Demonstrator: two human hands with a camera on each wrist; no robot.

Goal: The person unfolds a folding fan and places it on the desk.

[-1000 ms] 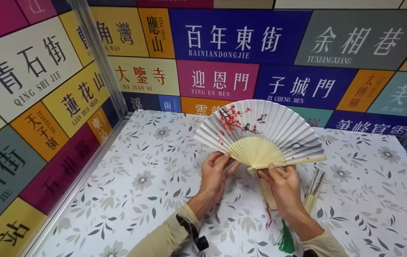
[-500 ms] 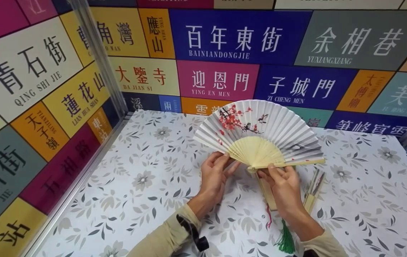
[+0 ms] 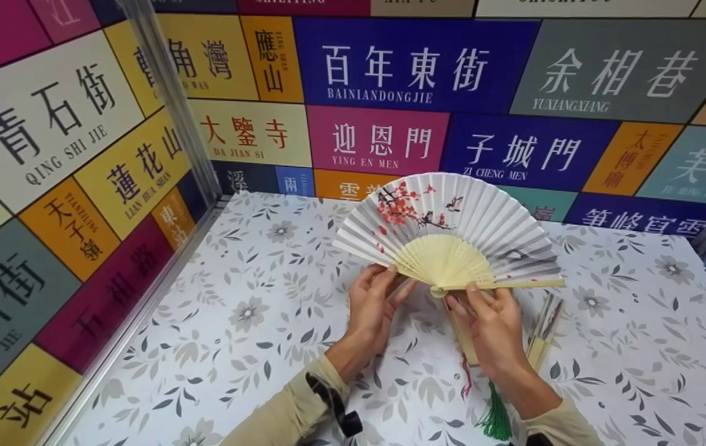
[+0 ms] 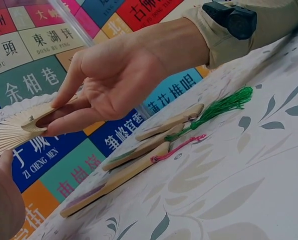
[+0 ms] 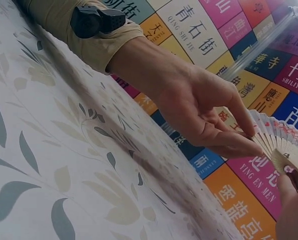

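Note:
A spread folding fan (image 3: 483,207) with a white pleated leaf, red blossoms, small birds and pale bamboo ribs is held up over the table in the head view. My left hand (image 3: 372,306) pinches its left edge ribs between thumb and fingers. My right hand (image 3: 494,328) pinches the right guard stick near the pivot, thumb on the near side. In the left wrist view the right hand (image 4: 113,75) reaches in from the right to the ribs. Across the right wrist view, the left hand (image 5: 199,105) pinches the fan's edge.
Folded fans lie on the floral tablecloth (image 3: 247,313) beneath and beside my right hand, including one folded fan (image 3: 542,337) to its right. A green tassel (image 3: 496,415) and a red cord (image 3: 466,376) trail towards me. Sign-printed panels (image 3: 377,139) stand behind and at left.
The fan is spread slightly wider: its right guard stick has tipped down a little and its left edge has shifted slightly left. Both hands keep nearly the same places.

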